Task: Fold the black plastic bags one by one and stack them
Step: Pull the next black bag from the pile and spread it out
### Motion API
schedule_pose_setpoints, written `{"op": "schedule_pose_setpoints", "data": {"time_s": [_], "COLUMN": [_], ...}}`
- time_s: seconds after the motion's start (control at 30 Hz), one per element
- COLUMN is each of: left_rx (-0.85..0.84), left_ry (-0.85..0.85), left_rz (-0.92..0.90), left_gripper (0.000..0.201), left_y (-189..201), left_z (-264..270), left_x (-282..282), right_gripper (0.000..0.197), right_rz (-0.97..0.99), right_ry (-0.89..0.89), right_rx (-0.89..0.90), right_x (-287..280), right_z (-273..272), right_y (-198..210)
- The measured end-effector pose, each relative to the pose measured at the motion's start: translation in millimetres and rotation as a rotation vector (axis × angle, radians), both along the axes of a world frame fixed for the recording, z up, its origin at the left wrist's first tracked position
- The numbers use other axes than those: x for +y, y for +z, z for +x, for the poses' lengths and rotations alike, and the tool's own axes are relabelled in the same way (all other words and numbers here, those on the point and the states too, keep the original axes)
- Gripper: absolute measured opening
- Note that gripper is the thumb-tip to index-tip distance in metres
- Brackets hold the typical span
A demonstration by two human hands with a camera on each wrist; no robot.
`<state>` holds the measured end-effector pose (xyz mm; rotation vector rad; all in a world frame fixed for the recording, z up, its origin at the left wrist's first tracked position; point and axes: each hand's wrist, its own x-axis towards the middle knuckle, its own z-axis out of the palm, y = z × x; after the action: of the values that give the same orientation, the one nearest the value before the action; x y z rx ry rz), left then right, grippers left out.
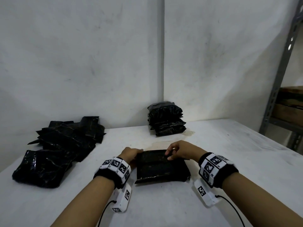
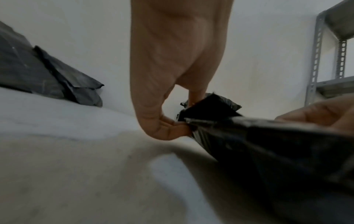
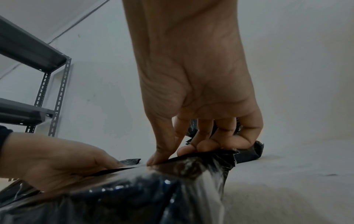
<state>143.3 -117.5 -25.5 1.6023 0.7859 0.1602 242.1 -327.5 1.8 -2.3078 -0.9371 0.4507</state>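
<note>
Black plastic lies flat at the near middle of the white counter [image 1: 213, 161]: one black bag [image 1: 162, 167], partly folded into a rough rectangle, directly before the person. Both hands work at its far edge. The left hand [image 1: 131, 154] is at the bag's far left corner, and the left wrist view shows thumb and fingers [image 2: 172, 130] pinching the plastic there, so that grip is grasping the bag. The right hand [image 1: 182, 150] is arched over the far right part of the edge; in the right wrist view its fingertips [image 3: 193, 149] and thumb are curled onto a raised lip of plastic, a grip likewise grasping the bag. Whether the lip is lifted clear of the layer beneath or only creased is hard to tell, since the close views are blurred.

At the far left of the counter lies a loose pile of unfolded bags [image 1: 65, 138], overlapping and spread out, with one fuller bundle [image 1: 41, 167] at the near end of it. Near the back wall, beside the corner, stands a stack of folded bags [image 1: 166, 119], squared one upon another, well apart from the hands. A grey metal shelf [image 1: 282, 76] rises at the right edge of the room. Each wrist wears a black band with white marker tiles [image 1: 211, 164].
</note>
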Motion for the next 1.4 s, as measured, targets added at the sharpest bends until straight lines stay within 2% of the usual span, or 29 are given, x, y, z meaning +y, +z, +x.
{"op": "schedule_pose_setpoints", "data": {"time_s": [0.1,0.23,0.37,0.47,0.57,0.67,0.73,0.8,0.83,0.9,0.93,1.0,1.07,1.13,1.2,1.3,1.33,1.4], "left_rx": [0.01,0.029,0.003,-0.004,-0.019,0.009,0.05,0.057,0.068,0.026,-0.083,-0.216,-0.084,0.005,0.025,0.058,0.049,0.034], "left_ry": [0.014,0.049,0.01,-0.031,-0.007,-0.011,-0.017,-0.02,-0.04,-0.086,-0.148,-0.389,-0.6,-0.687,-0.722,-0.767,-0.759,-0.744], "left_rz": [-0.022,0.102,-0.052,-0.091,-0.049,0.06,0.139,0.143,0.223,0.603,0.725,0.765,0.825,0.907,0.923,0.956,0.969,1.003], "left_gripper": [0.017,0.019,0.043,0.033,0.026,0.014,0.021,0.023,0.022,0.025,0.031,0.033,0.041,0.054,0.063,0.075,0.075,0.073], "left_y": [-4,-20,-9,-4,-9,-15,-17,-12,-8,5,12,24,27,26,26,27,27,24], "left_z": [6,18,4,-5,-3,0,3,3,1,-3,-7,-17,-21,-22,-22,-23,-24,-26], "left_x": [7,23,17,20,26,28,32,28,24,13,4,-18,-35,-39,-37,-31,-30,-31], "right_gripper": [0.023,0.024,0.017,0.016,0.018,0.019,0.02,0.021,0.02,0.02,0.021,0.022,0.021,0.017,0.013,0.019,0.026,0.042], "right_rz": [0.008,0.033,0.1,0.14,0.158,0.162,0.171,0.178,0.178,0.176,0.179,0.188,0.191,0.189,0.283,0.4,0.371,0.29], "right_ry": [-0.003,-0.005,-0.011,0.007,0.048,0.078,0.087,0.089,0.088,0.084,0.084,0.084,0.085,0.063,-0.061,-0.384,-0.431,-0.414], "right_rx": [0.006,0.023,0.015,-0.007,-0.002,0.014,0.031,0.051,0.057,0.056,0.053,0.04,0.043,0.052,0.018,-0.09,-0.032,0.23], "right_x": [-1,-2,-5,-5,-4,-2,-2,-3,-3,-2,-2,-2,-4,-7,-11,-20,-22,-22], "right_z": [0,-1,0,0,1,1,1,1,2,3,3,3,3,4,10,23,26,27], "right_y": [-2,-3,-7,-9,-7,-8,-9,-10,-11,-11,-11,-12,-12,-10,-10,-15,-17,-18]}}
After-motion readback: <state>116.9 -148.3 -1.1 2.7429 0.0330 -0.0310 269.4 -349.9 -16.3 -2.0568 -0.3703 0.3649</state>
